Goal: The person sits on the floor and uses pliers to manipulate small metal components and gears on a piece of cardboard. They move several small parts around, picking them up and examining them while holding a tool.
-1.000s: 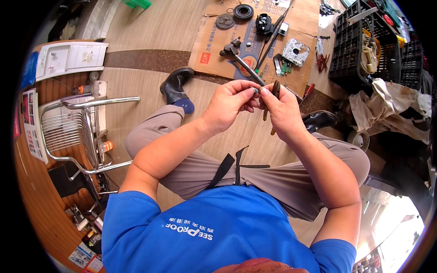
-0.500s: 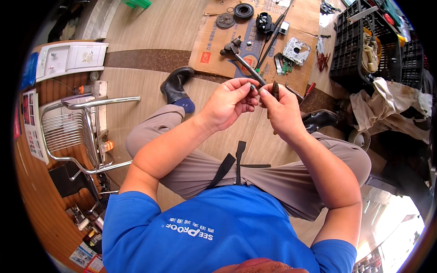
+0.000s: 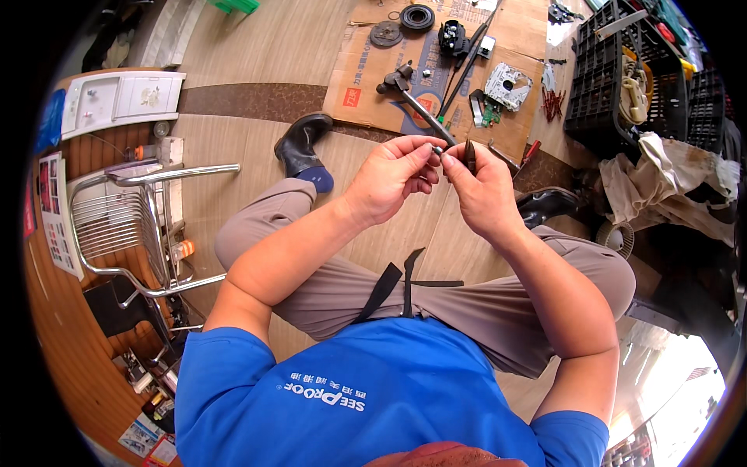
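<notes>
Raised over my lap, my left hand (image 3: 389, 175) pinches a small greenish-grey part (image 3: 436, 150) between thumb and index finger. My right hand (image 3: 484, 194) sits just beside it, fingers wrapped round a dark, narrow metal tool (image 3: 470, 156) that stands upright, its lower end hidden in the grip; the right thumb tip is at the small part. Beyond both hands, a long grey bar with a jointed head (image 3: 416, 105) lies on the cardboard sheet (image 3: 350, 70), with a white square component (image 3: 508, 87), a black ring (image 3: 416, 19) and a black housing (image 3: 451, 39).
A black crate (image 3: 591, 93) with items and crumpled cloth (image 3: 654, 187) stand at right, near a small fan (image 3: 615, 240). A chrome-framed seat (image 3: 117, 226) and white panel (image 3: 120, 105) are at left. My boots (image 3: 299, 148) flank the cardboard; a red-handled tool (image 3: 529, 156) lies nearby.
My left fingertips drew slightly away from the right hand, then came back to it. The right hand's tool shows less below the fingers than a second ago.
</notes>
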{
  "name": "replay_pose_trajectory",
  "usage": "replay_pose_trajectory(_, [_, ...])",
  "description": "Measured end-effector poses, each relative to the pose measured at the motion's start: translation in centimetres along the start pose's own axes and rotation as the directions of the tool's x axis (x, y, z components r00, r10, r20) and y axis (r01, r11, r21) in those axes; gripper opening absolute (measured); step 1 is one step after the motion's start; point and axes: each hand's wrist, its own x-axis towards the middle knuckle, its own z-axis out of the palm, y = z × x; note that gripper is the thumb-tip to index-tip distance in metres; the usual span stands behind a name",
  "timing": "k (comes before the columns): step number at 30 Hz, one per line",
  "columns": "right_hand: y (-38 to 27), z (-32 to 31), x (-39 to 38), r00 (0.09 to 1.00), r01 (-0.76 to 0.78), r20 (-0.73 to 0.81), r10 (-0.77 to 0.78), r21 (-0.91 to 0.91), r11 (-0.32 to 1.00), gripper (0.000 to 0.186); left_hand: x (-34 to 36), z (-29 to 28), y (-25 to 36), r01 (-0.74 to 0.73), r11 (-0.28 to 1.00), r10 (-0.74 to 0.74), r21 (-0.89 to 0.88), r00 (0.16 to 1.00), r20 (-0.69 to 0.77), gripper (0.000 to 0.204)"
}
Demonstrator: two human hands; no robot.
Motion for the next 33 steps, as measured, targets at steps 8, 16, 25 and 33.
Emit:
replay_pose_trajectory(8, [0.3, -0.1, -0.2, 0.999, 0.011, 0.035, -0.009, -0.041, 0.999, 0.014, 0.1, 0.2, -0.1, -0.005, 1.000, 0.005, 0.003, 1.000, -0.022, 0.018])
replay_pose_trajectory(16, [0.6, -0.1, -0.2, 0.999, -0.013, 0.037, 0.014, -0.037, 0.999, 0.014, 0.3, -0.9, 0.0, 0.062, 0.986, -0.061, -0.154, 0.998, 0.008, 0.016])
replay_pose_trajectory(25, [0.5, 0.0, -0.2, 0.999, -0.025, 0.046, 0.027, -0.039, 0.999, 0.013, 0.2, -0.6, 0.1, 0.091, 0.971, -0.099, -0.223, 0.995, -0.024, 0.019])
replay_pose_trajectory(33, [0.5, 0.0, -0.3, 0.997, -0.054, 0.059, 0.056, -0.045, 0.998, 0.014, 0.2, -1.1, -0.1, 0.117, 0.968, -0.109, -0.222, 0.993, 0.048, 0.019])
